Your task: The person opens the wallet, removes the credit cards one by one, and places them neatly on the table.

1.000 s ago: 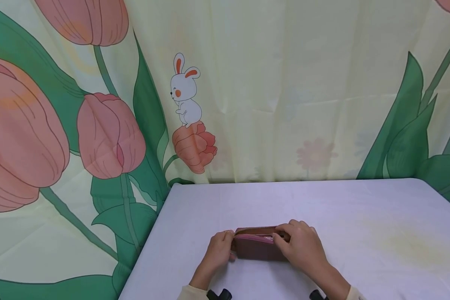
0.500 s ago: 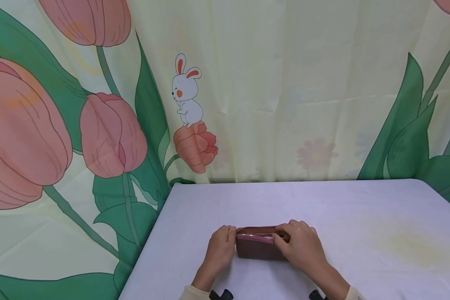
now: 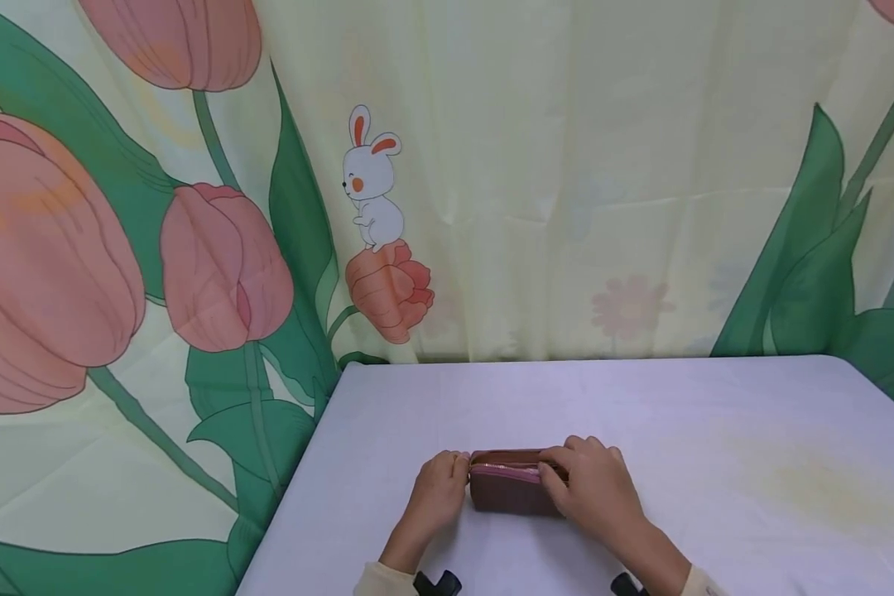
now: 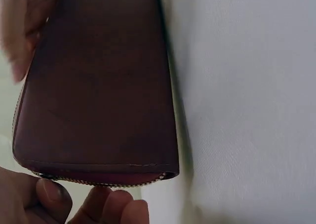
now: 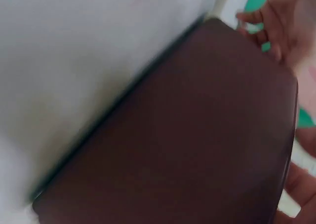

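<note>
A dark maroon zip-around wallet (image 3: 510, 492) stands on its long edge on the table, its zipper undone along the top so the brown lining shows. At its left end is my left hand (image 3: 435, 492), fingers curled and thumb at the zipper near the upper corner. The left wrist view shows the zipper teeth running along that end of the wallet (image 4: 98, 85), right by the thumb and fingertips. My right hand (image 3: 596, 484) grips the top edge near the right end, with thumb in front and fingers over the opening. That hand hides the wallet's right end.
A white-covered table (image 3: 678, 430) extends around the wallet, with a faint yellowish stain at the right. Behind it hangs a curtain (image 3: 507, 182) printed with tulips and a rabbit. Black wrist straps (image 3: 438, 583) show at the lower edge.
My left hand has risen from lower on the wallet's left end to its upper corner, fingers drawn together. The right hand keeps its grip, shifting slightly left.
</note>
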`<move>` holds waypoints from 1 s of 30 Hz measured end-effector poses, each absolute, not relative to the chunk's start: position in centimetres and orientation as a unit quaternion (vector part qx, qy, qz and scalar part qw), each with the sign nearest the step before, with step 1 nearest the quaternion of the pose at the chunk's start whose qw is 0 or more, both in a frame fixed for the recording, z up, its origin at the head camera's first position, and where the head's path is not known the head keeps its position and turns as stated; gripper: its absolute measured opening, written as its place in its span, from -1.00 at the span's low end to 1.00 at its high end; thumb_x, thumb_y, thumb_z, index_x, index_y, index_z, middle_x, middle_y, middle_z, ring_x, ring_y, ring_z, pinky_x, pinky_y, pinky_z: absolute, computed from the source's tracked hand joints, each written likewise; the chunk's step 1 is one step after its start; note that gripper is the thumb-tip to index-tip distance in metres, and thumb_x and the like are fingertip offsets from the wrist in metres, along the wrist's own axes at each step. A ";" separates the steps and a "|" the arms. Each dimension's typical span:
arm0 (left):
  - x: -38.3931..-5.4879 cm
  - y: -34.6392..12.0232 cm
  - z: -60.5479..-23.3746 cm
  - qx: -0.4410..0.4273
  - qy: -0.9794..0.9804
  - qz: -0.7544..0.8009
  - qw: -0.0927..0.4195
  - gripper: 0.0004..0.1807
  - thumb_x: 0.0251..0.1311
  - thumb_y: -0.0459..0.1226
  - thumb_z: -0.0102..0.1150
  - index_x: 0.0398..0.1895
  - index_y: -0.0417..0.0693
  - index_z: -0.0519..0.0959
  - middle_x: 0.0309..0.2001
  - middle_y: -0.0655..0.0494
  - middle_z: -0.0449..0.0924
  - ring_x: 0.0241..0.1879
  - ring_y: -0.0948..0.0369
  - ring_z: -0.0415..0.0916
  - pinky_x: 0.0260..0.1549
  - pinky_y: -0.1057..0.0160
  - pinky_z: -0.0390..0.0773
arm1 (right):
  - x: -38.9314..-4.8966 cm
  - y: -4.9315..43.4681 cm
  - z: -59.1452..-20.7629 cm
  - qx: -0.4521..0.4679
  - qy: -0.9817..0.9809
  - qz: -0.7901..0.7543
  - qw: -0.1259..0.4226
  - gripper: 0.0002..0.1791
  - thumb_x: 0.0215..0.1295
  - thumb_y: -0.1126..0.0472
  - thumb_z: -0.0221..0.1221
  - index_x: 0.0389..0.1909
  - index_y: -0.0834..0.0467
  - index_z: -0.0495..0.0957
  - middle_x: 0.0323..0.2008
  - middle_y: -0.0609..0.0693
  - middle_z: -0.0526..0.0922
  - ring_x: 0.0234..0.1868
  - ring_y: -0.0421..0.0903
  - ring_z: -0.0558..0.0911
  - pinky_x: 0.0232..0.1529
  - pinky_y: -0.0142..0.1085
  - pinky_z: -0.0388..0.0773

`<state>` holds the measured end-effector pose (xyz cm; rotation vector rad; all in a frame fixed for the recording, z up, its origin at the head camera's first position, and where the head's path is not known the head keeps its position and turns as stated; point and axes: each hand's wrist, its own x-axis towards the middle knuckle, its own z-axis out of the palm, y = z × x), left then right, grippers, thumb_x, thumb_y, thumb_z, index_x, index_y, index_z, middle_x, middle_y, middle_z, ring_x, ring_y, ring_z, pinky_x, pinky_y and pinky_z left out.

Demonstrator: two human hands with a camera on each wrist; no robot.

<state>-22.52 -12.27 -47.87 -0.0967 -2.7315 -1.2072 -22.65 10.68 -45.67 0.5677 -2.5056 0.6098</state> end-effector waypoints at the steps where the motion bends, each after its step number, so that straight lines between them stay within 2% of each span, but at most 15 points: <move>1: -22.5 -12.3 -47.9 -0.032 -0.909 -0.408 0.077 -0.53 0.60 -0.23 -0.06 -0.62 -0.06 0.42 -0.55 0.17 0.35 -0.53 0.27 0.26 -0.54 0.32 0.27 | -22.6 10.2 -45.6 0.223 -0.917 0.211 0.254 -0.93 0.18 0.05 0.44 -0.36 -0.07 0.80 -0.56 -0.23 0.49 -0.49 -0.20 0.42 -0.45 -0.25 0.28; 5: -22.4 -12.1 -48.0 -0.039 -0.897 -0.433 0.083 -0.55 0.61 -0.20 -0.06 -0.58 -0.07 0.46 -0.53 0.18 0.41 -0.53 0.30 0.33 -0.54 0.34 0.36 | -22.6 7.9 -45.6 0.291 -0.905 0.185 0.249 -0.81 0.20 -0.05 0.44 -0.28 -0.05 0.79 -0.47 -0.18 0.51 -0.42 -0.17 0.44 -0.41 -0.25 0.36; 8: -22.4 -11.9 -48.0 -0.053 -0.892 -0.440 0.087 -0.55 0.62 -0.18 -0.07 -0.54 -0.08 0.51 -0.53 0.20 0.46 -0.53 0.35 0.39 -0.54 0.35 0.42 | -22.8 6.4 -45.5 0.316 -0.903 0.195 0.218 -0.80 0.18 0.01 0.46 -0.22 -0.03 0.78 -0.44 -0.18 0.51 -0.41 -0.18 0.45 -0.38 -0.28 0.41; 13: -22.4 -12.0 -48.1 -0.057 -0.894 -0.437 0.086 -0.55 0.64 -0.19 -0.10 -0.53 -0.05 0.51 -0.57 0.24 0.47 -0.56 0.35 0.38 -0.56 0.35 0.38 | -23.3 5.2 -45.0 0.305 -0.910 0.226 0.166 -0.81 0.14 0.12 0.47 -0.20 -0.06 0.80 -0.48 -0.24 0.54 -0.46 -0.27 0.45 -0.45 -0.35 0.43; 19: -22.6 -12.0 -48.2 -0.056 -0.897 -0.428 0.099 -0.54 0.65 -0.16 -0.12 -0.53 -0.02 0.50 -0.60 0.28 0.46 -0.57 0.36 0.37 -0.57 0.35 0.36 | -23.6 5.5 -44.8 0.311 -0.910 0.242 0.130 -0.80 0.18 0.12 0.47 -0.15 -0.08 0.81 -0.45 -0.25 0.58 -0.47 -0.34 0.41 -0.51 -0.40 0.36; 27: -22.5 -12.1 -48.3 -0.066 -0.897 -0.426 0.104 -0.56 0.64 -0.21 -0.11 -0.52 -0.05 0.51 -0.61 0.28 0.45 -0.59 0.39 0.36 -0.59 0.37 0.36 | -24.2 6.2 -45.3 0.393 -0.874 0.225 0.174 -0.90 0.20 0.15 0.48 -0.27 -0.06 0.80 -0.48 -0.25 0.54 -0.53 -0.39 0.37 -0.55 -0.47 0.35; 30: -22.4 -12.2 -48.3 -0.066 -0.897 -0.424 0.104 -0.55 0.64 -0.21 -0.11 -0.53 -0.08 0.50 -0.62 0.27 0.43 -0.59 0.38 0.35 -0.59 0.37 0.35 | -24.4 6.4 -45.6 0.413 -0.863 0.224 0.184 -0.87 0.19 0.16 0.49 -0.25 -0.08 0.80 -0.48 -0.26 0.52 -0.53 -0.41 0.35 -0.55 -0.51 0.31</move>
